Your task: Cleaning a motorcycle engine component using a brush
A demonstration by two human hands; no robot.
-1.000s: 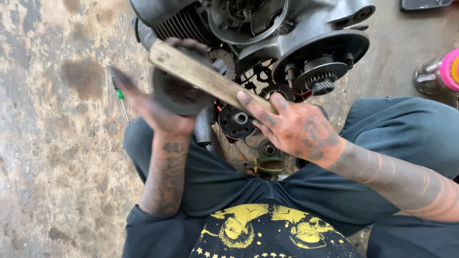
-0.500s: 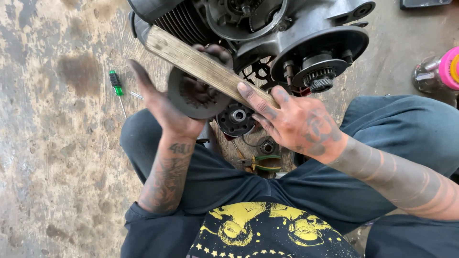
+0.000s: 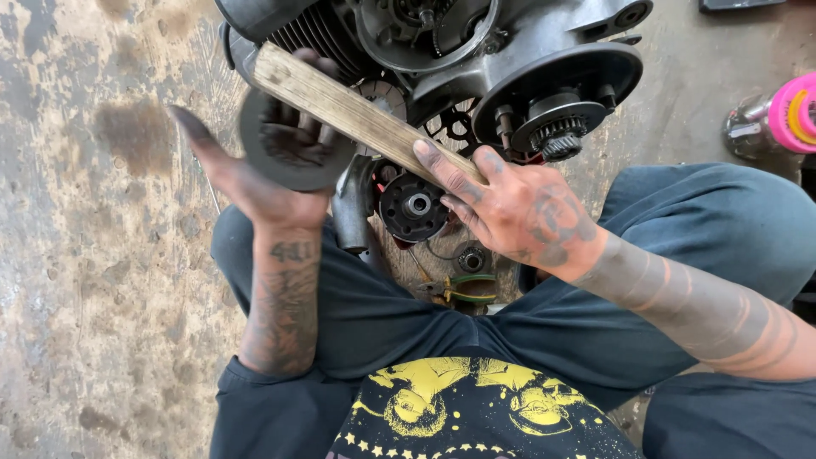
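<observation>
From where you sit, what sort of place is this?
Probably a small engine repair workshop, with the work done on the floor. A finned engine with open casings lies on the stained concrete floor, loose parts and pliers beside it, and both hands are dark with grease.

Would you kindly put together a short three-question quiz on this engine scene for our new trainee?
1. True or false: the right hand grips the long flat wooden stick.
2. What does the left hand hold? A) a dark round metal disc B) a green-handled pair of pliers C) a pink bottle
3. Fill in: the green-handled pliers lie on the floor between the person's ____.

Key:
1. True; its fingers press on the stick's near end.
2. A, the dark round metal disc, held in front of the grey finned engine.
3. Legs, below the engine.
</observation>
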